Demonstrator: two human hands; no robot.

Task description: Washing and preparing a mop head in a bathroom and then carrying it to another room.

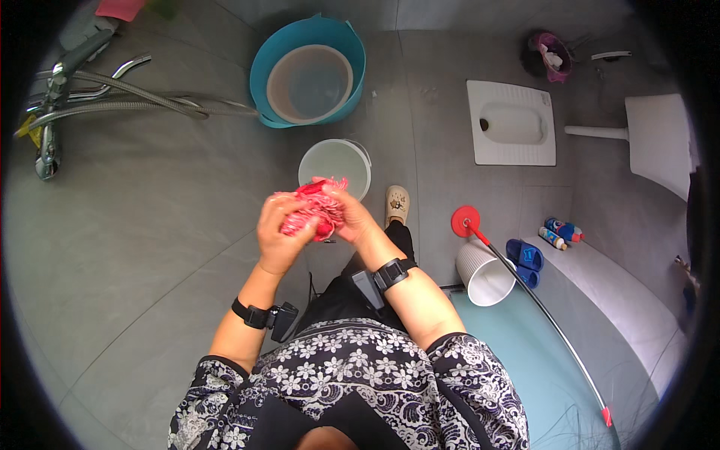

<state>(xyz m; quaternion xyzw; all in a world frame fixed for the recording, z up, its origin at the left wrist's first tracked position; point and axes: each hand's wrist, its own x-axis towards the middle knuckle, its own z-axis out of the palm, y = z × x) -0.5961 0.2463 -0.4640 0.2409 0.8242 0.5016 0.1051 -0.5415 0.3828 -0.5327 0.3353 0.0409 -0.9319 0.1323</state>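
Bunched between both hands is a red-and-white mop head (315,208) with stringy strands. My left hand (281,230) grips it from the left, thumb pressed on the near side. From the right, my right hand (350,214) closes around it, with strands sticking out above the fingers. Just beyond my hands stands a white bucket (332,160) that appears to hold water; the mop head and hands hide its near rim. At the right, a mop pole with a red disc (465,220) leans over a white ribbed bin (478,275) lying on its side.
A turquoise tub (259,73) with a basin (273,93) inside stands ahead. Shower hoses and a tap (56,84) are at left. A squat toilet (512,124), a waste bin (551,59), blue slippers (524,256) and bottles (554,237) are at right.
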